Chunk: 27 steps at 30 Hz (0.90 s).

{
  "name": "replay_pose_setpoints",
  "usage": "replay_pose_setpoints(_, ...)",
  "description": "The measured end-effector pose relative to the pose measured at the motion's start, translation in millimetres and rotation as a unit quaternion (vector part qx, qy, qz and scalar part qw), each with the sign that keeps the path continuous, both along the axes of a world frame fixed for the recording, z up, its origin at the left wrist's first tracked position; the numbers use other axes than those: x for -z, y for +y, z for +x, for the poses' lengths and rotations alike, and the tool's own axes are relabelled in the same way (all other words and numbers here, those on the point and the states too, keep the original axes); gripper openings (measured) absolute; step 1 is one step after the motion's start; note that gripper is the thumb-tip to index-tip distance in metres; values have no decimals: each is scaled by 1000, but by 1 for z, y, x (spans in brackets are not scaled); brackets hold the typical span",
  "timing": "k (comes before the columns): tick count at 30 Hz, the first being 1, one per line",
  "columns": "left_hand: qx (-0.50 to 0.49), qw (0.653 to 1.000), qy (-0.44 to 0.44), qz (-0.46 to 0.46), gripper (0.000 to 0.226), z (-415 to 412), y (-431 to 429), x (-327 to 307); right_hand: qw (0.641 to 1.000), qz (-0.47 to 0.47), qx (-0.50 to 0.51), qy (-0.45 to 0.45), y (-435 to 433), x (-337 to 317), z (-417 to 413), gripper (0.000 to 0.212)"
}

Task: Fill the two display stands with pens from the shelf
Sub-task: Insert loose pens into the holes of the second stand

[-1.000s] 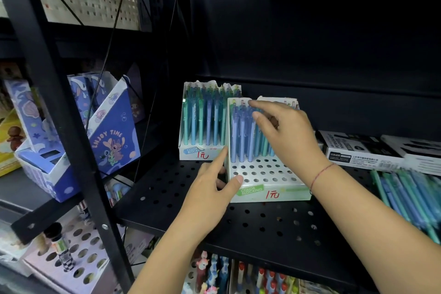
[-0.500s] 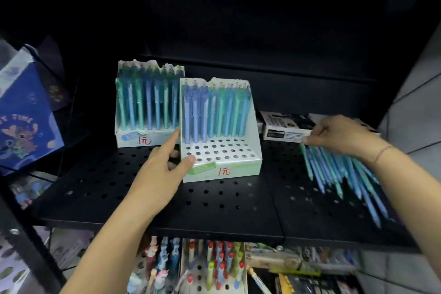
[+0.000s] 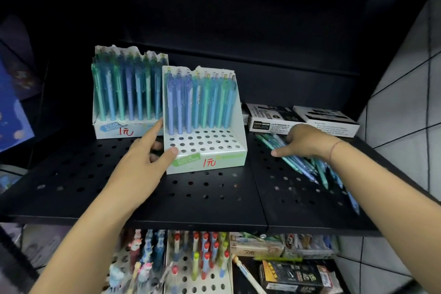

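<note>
Shelf [image 3: 214,198]: black perforated metal, carrying both stands and the loose pens.
Front stand [image 3: 210,150]: white, sitting mid-shelf; rear rows holding upright pens, front rows of holes showing bare.
Rear stand [image 3: 112,126]: standing behind-left, touching the front stand, rows appearing full.
Left hand [image 3: 140,162]: bracing the front stand's left corner, thumb on its front edge, fingers spread, gripping nothing.
Right hand [image 3: 307,141]: lying palm-down on the loose pens [image 3: 303,164]; whether it is grasping any, cannot tell.
Boxes [image 3: 298,119]: lying just behind the pens.
</note>
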State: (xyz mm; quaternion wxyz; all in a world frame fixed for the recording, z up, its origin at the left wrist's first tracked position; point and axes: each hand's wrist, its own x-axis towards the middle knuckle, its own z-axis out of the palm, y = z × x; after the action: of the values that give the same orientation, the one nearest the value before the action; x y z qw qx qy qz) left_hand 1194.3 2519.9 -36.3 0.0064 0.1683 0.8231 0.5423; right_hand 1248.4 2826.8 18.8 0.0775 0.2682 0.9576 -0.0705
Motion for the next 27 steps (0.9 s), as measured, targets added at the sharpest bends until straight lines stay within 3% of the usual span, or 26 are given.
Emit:
replay_pose_setpoints(2, 1, 1000, -1, -1, 63, 0, -1, 1, 998, -57, -14, -15, 1, -2, -4, 54)
replay_pose_setpoints(4, 4, 1000, -1, -3, 63, 0, -1, 1, 994, -108, -4, -19, -1, -4, -6, 73)
replay_pose_setpoints(8, 5, 1000, -2, 2, 63, 0, -1, 1, 987, -154, -11, -47, -2, -8, -12, 75)
replay_pose_setpoints(11, 3, 1000, -2, 3, 63, 0, -1, 0, 987, -142, -13, -68, 0, -10, -15, 74)
replay_pose_setpoints(15, 2, 1000, -4, 3, 62, 1, -1, 0, 987, -130, -13, -95, 1, -11, -20, 54)
replay_pose_setpoints(19, 1, 1000, -5, 3, 63, 1, -1, 0, 986, -135, -8, -96, 1, -11, -21, 79)
replay_pose_setpoints(27, -2, 1000, -3, -2, 62, 1, -1, 0, 992, -105, -33, -58, 10, -9, -25, 78)
